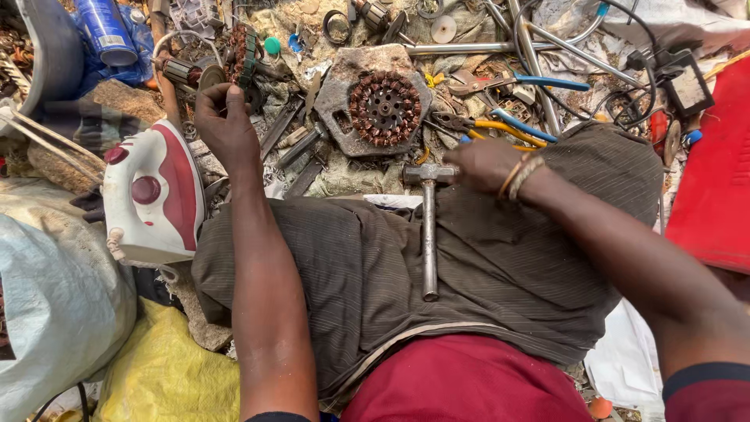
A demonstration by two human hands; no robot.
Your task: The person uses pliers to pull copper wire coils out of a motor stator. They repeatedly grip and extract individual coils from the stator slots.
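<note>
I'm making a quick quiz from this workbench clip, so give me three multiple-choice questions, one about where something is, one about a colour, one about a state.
1. Where does the hammer lie?
A. on the person's cloth-covered lap
B. inside the blue can
C. on top of the clothes iron

2. What colours is the clothes iron?
A. green and black
B. white and red
C. all yellow

3. What is the left hand doing?
A. lying flat and empty on the lap
B. raised, fingers pinching a small dark part
C. gripping the hammer handle

Answers:
1 A, the handle runs down the grey cloth over the thighs.
2 B, a white body with a red centre and knobs.
3 B, the hand is lifted near the motor armature with its fingertips closed on a small piece; the right hand sits by the hammer head.
</note>
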